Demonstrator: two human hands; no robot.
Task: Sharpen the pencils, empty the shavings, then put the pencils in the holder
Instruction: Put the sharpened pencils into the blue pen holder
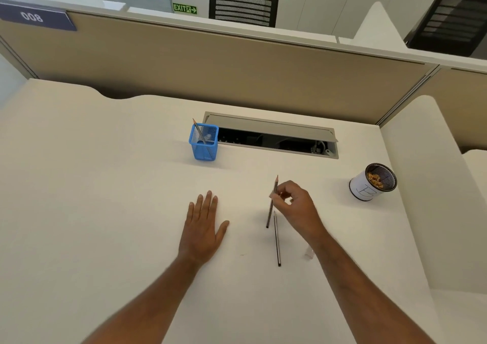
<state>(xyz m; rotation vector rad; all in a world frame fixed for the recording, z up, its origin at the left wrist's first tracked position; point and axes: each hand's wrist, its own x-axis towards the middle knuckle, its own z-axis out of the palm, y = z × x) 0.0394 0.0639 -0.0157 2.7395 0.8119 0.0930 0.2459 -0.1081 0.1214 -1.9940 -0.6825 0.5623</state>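
My right hand [296, 206] pinches a grey pencil [269, 215] near its upper part, point up, its lower end close to the desk. A second pencil [277, 241] lies flat on the desk just below it. My left hand [204, 225] rests flat on the desk, palm down, holding nothing. At the back stands a blue mesh holder [203, 143] with one pencil [198, 130] leaning inside it. A white round cup [365, 188] at the right has pencil shavings [376, 180] in it. A small clear object [308, 252], possibly the sharpener, lies beside my right forearm.
An open cable tray [271, 135] is sunk into the white desk [105, 185] behind the holder. A beige partition [210, 61] runs along the back, and a white side panel [427, 172] closes the right edge.
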